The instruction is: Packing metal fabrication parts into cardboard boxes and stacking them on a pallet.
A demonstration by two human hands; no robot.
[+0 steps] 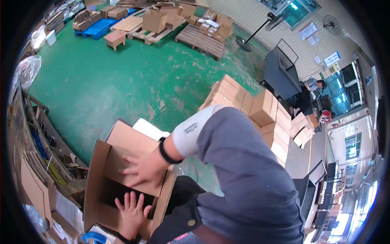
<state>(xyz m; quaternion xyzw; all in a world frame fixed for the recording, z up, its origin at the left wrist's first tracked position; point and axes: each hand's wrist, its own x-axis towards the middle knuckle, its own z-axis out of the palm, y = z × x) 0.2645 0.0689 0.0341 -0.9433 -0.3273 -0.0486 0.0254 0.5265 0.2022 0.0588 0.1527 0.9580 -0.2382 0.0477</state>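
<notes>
Close in, reaching over the near side of an open corrugated cardboard box (96, 179) with the left hand (132, 215), fingers spread and clasping nothing. Pressing the right hand (142, 168), also splayed and free of any grip, flat against a panel of the same box, just past the dark gap; cannot tell what lies inside. Wearing a black wristband (164, 153) on the right wrist, below a pale grey cuff (193, 130) with a small dark printed mark. Beside the box at lower left, can see a curved blue plastic handle (94, 237) and, farther left, upright flat cardboard sheets (38, 187). Just behind the box, can make out a smooth white panel (150, 128).

Beyond, looking over a green painted floor (122, 81), scuffed and worn in patches. To the right, facing stacked brown cartons (264, 107), then a dark metal bin cart (280, 73). Farther off, can see a small wooden stool (115, 38), a blue plastic pallet (95, 28) under cartons, and a wooden pallet (199, 42) carrying small boxes. Past a pedestal fan (243, 44), can spot white notices (308, 31) and a blue-and-white sign (332, 59) on a tiled wall (292, 40), and a person (313, 84) near the cart.
</notes>
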